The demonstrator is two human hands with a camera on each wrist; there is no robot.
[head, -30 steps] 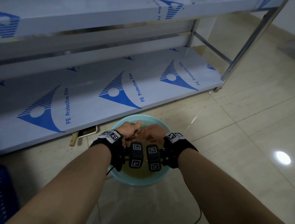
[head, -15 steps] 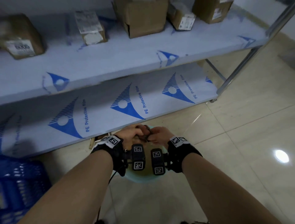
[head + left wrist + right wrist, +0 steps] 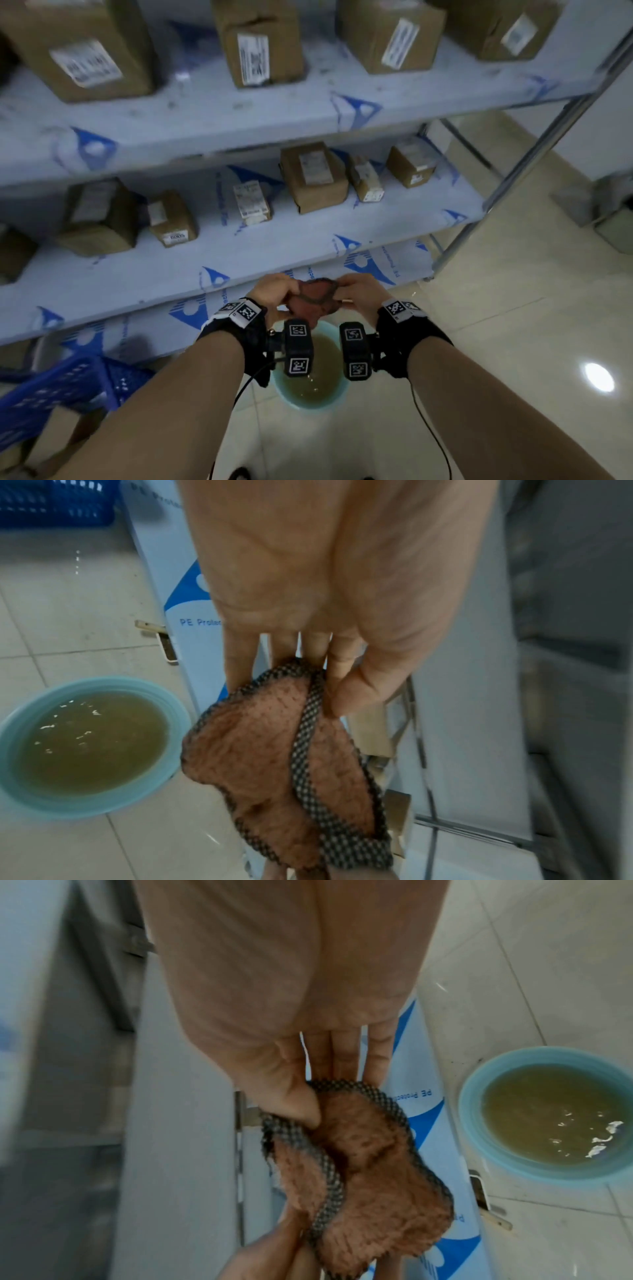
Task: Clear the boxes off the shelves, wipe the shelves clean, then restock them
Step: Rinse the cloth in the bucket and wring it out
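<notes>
A wet brown cloth with a checked black-and-white border hangs between my two hands, above a teal basin of murky water on the floor. My left hand pinches one edge of the cloth between thumb and fingers. My right hand pinches the opposite edge of the cloth. Behind the hands stands a metal shelf rack covered in blue-printed protective film. Several cardboard boxes sit on its middle and upper shelves.
A blue plastic crate stands on the floor at the left, with brown boxes beside it. The rack's steel post rises at the right. Pale floor tiles lie to the right of the basin.
Both hands lifted the cloth out of the basin and rose to rack height. The head view tilted up, bringing the boxed middle and upper shelves into sight.
</notes>
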